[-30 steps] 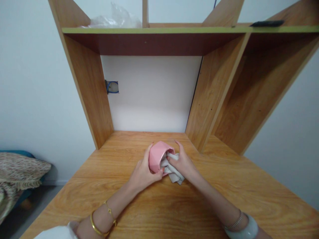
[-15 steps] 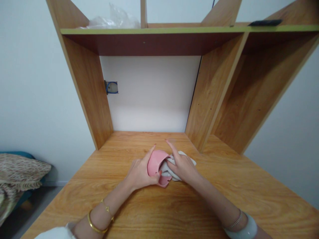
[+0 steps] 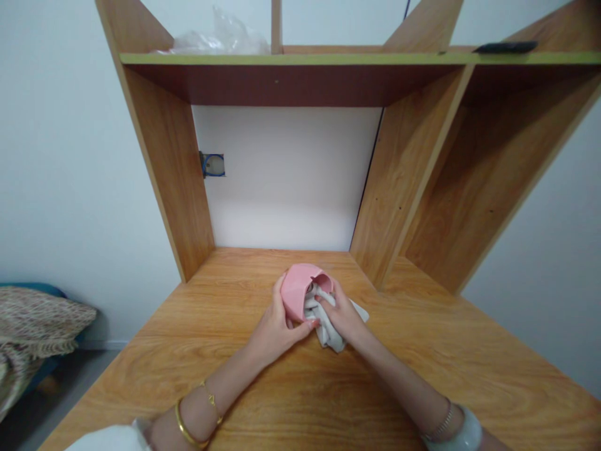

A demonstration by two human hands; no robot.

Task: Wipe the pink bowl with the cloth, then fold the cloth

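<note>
A pink, bowl-like container with a notch in its rim is tilted on its side above the desk, its mouth facing right and toward me. My left hand grips it from the left and below, thumb at the lower rim. Pinched in my right hand is a whitish cloth, part of it pushed inside the container's mouth and part hanging below. The right fingers are partly hidden behind the rim and cloth. Behind that hand a pale corner, perhaps of the same cloth, shows.
Both arms rest over a wood-grain desk. Behind it stands a shelf unit with upright panels and a green-edged shelf. A clear plastic bag and a dark flat object lie up there. An open wall socket box shows wires.
The pink container has been turned in my left hand, so its notch moved from the bottom to the top. My right hand has shifted slightly, with the cloth now bunched lower.
</note>
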